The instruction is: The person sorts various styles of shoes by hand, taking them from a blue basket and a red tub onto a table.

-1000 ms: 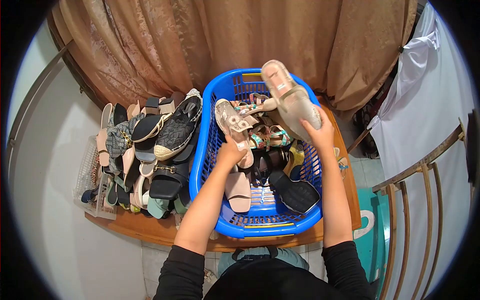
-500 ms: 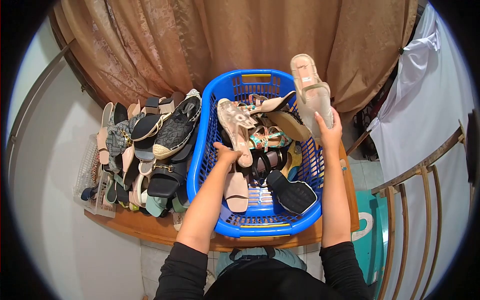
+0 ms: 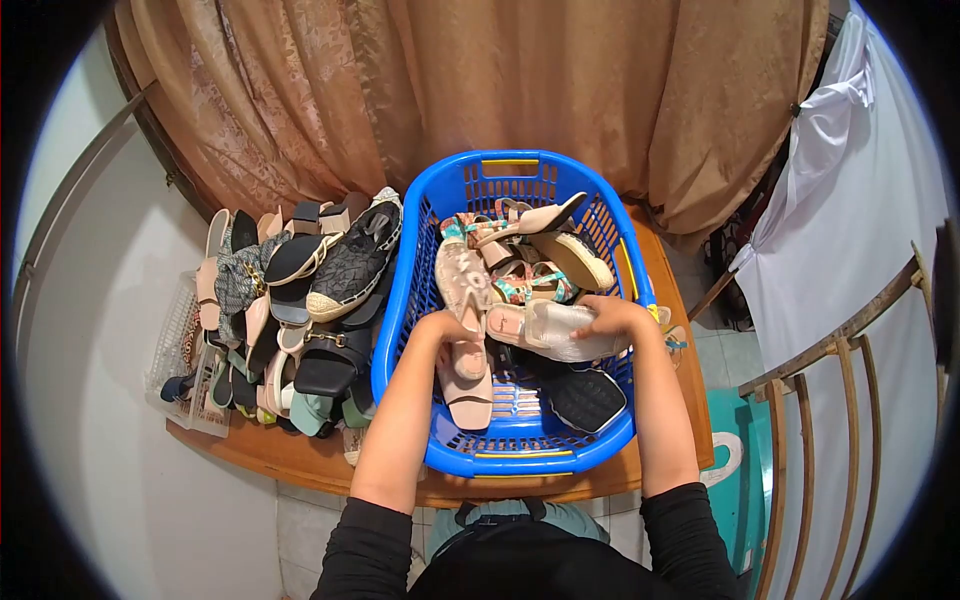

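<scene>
A blue plastic basket (image 3: 395,300) holds a mix of sandals. My left hand (image 3: 446,328) is closed on a beige slide sandal (image 3: 461,275) with raised lettering, at the basket's left side. Its fingertips are partly hidden. My right hand (image 3: 612,318) grips a pale slide sandal (image 3: 550,330), lying sideways inside the basket with its toe to the left. Below my left hand is a pink flat sandal (image 3: 468,405). A black quilted shoe (image 3: 588,402) rests at the lower right of the basket. Behind my hands are colourful strappy sandals (image 3: 535,283) and a thick-soled sandal (image 3: 578,258).
On the left, a heap of shoes (image 3: 290,320) leans against the basket, by a clear plastic crate (image 3: 178,350). The wooden table (image 3: 300,462) bears everything. A brown curtain (image 3: 520,80) hangs behind. Wooden rails (image 3: 822,450) stand on the right.
My right hand has lowered the pale sandal from above the basket's right rim down into the basket and turned it sideways. My left hand has moved only slightly, still at the beige sandal.
</scene>
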Action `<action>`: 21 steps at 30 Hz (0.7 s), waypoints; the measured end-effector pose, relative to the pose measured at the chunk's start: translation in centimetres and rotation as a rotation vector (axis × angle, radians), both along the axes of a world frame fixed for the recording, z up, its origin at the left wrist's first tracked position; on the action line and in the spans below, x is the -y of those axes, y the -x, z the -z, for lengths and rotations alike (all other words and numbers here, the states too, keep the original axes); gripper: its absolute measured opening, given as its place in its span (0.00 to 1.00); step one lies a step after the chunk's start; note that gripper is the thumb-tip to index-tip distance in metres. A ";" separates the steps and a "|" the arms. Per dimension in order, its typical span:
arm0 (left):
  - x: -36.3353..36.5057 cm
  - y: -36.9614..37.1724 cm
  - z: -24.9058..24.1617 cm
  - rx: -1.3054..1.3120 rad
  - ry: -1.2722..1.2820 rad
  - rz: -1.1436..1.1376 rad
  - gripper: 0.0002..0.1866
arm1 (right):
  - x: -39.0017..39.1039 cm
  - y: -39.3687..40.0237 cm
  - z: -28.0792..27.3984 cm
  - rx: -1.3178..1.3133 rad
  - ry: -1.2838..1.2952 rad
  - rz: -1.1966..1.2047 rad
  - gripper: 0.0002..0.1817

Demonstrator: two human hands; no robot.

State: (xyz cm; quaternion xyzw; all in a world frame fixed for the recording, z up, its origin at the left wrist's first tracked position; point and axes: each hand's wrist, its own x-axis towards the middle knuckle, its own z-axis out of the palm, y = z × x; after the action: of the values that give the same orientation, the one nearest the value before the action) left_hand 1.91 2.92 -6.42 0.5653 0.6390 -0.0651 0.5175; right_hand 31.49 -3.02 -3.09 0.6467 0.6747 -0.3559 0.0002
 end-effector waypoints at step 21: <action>0.1 -1.3 0.1 -0.033 -0.908 -0.123 0.25 | -3.5 1.9 4.3 0.322 -0.665 0.415 0.37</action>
State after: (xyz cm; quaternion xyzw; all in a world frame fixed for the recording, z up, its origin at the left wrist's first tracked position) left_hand 3.21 2.81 -6.48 0.6946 0.6436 0.2433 0.2102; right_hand 29.58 0.46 -7.40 0.7810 0.5996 -0.0054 -0.1747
